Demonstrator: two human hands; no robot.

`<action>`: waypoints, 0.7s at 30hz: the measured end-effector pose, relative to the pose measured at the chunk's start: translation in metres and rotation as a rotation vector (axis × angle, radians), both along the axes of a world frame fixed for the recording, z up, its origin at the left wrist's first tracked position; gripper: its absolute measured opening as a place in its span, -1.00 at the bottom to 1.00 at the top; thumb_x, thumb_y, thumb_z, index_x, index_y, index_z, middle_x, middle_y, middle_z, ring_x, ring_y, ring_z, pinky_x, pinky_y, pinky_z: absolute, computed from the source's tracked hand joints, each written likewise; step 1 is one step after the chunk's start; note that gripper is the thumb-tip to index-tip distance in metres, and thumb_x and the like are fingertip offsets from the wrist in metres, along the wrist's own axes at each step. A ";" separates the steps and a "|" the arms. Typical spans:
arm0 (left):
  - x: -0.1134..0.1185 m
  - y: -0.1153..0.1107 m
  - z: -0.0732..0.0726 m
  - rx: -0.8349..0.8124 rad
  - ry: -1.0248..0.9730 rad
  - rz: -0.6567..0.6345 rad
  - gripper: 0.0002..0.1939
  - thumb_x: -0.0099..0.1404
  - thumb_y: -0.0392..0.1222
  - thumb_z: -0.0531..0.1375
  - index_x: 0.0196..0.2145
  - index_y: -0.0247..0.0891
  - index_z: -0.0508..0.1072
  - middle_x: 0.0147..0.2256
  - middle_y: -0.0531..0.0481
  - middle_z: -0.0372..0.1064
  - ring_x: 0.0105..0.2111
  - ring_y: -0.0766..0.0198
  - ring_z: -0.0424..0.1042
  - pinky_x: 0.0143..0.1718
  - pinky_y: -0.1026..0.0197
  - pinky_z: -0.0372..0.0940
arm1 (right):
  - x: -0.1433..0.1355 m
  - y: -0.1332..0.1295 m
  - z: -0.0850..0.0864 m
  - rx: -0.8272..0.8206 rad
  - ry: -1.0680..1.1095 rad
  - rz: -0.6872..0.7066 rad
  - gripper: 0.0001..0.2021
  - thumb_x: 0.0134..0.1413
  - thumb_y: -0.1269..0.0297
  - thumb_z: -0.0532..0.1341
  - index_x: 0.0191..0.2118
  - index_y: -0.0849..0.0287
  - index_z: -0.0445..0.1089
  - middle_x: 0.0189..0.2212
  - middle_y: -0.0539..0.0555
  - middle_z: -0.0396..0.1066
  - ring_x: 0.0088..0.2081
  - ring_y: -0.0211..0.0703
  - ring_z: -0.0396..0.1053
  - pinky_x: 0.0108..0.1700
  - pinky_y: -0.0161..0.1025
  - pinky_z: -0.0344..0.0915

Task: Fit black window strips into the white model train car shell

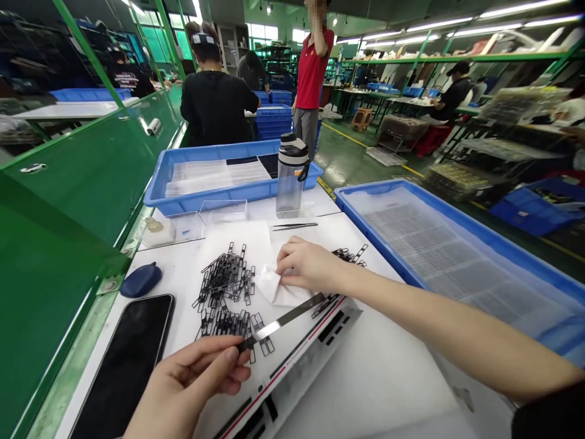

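My left hand [201, 378] pinches one end of a dark, glossy flat strip [287, 317], which slants up to the right over the white work surface. At the centre my right hand [306, 265] has its fingers closed on a crumpled white cloth [281, 289], just above the strip's far end. Small black frame-shaped parts [223, 277] lie in a loose heap left of the cloth. More such black parts [350, 253] show behind my right wrist. A printed sheet [292, 366] with black shapes and a red line lies below the strip.
Tweezers [295, 225] and a bottle [290, 183] stand beyond my hands. One blue tray [192, 201] is at the back, another [388, 244] to the right. A phone [125, 366] and dark blue case [141, 280] lie left. People are in the background.
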State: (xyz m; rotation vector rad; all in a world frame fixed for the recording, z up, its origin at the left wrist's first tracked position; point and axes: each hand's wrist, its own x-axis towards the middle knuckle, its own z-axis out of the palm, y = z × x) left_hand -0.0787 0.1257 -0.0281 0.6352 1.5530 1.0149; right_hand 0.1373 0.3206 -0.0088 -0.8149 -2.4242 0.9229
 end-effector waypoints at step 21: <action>-0.001 -0.010 0.014 0.237 0.013 0.106 -0.55 0.03 0.17 0.54 -0.27 -0.21 0.69 -0.41 -0.13 0.64 -0.44 0.16 0.53 -0.45 0.27 0.47 | 0.057 -0.024 0.060 -0.263 0.603 -0.532 -0.74 0.12 0.00 0.39 -0.26 0.08 0.61 -0.31 0.01 0.59 -0.32 -0.09 0.47 -0.29 -0.21 0.38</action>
